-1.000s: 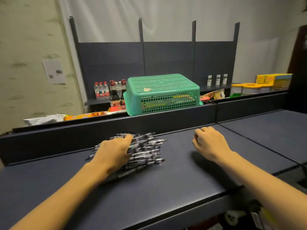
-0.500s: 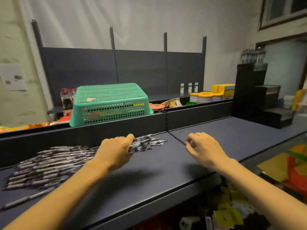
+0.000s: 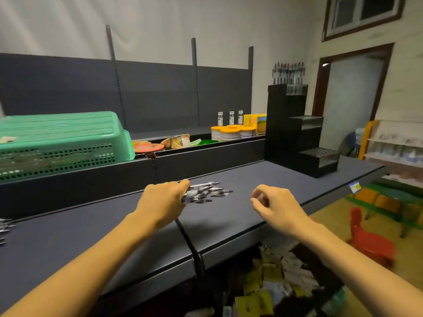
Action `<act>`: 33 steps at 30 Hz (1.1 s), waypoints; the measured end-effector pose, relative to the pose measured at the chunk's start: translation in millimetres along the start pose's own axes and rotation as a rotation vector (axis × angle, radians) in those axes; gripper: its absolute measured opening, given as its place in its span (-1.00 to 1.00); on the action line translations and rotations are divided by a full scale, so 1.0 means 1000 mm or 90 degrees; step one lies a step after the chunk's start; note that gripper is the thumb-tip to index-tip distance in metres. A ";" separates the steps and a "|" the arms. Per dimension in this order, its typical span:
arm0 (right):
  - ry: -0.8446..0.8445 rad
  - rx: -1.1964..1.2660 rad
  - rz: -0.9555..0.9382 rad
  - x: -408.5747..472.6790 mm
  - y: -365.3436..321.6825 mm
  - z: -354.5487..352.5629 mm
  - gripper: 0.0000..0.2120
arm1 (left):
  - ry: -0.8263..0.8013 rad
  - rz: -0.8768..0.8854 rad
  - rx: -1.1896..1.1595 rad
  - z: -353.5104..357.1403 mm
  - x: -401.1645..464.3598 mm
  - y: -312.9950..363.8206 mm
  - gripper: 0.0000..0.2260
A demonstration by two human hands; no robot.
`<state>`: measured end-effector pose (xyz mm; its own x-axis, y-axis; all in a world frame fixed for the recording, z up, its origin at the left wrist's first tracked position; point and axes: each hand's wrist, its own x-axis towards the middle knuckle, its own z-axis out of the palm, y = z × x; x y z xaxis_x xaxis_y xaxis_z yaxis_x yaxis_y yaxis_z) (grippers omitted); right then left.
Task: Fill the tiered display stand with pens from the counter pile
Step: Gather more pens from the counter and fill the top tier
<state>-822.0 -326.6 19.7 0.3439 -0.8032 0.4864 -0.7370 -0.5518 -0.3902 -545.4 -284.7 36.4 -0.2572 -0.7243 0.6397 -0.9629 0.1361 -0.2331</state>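
- The left hand [image 3: 163,202] grips a bundle of pens [image 3: 204,192], fingers curled over the barrels, whose tips fan out toward 3 o'clock just above the dark surface [image 3: 263,177].
- The right hand [image 3: 275,207] hovers over the surface at 3 o'clock from the bundle, fingers loosely curled; it holds nothing that can be made out.
- The black tiered display stand [image 3: 295,131] sits at the far right end of the surface, at 1 o'clock from the hands, well apart from them; pens [image 3: 288,73] stand upright in its top tier.
- A few more pens [image 3: 5,227] lie at the left edge, at 9 o'clock.
- A green basket [image 3: 61,143] lies upside down behind the surface, at 10 o'clock.
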 end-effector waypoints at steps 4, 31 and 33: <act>-0.014 0.005 0.013 0.017 0.050 -0.008 -0.87 | 0.025 0.039 -0.013 0.033 0.050 0.036 -0.86; 0.055 0.371 -0.044 0.209 0.322 -0.110 -0.90 | 0.186 -0.016 -0.033 0.155 0.320 0.215 -0.71; 0.032 0.467 -0.026 0.217 0.337 -0.120 -0.93 | 0.190 -0.043 -0.033 0.155 0.333 0.235 -0.76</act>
<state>-1065.4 -660.0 88.1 0.3224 -0.7777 0.5397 -0.1392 -0.6029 -0.7856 -844.5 -598.7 80.9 -0.1981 -0.5031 0.8412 -0.9795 0.1342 -0.1504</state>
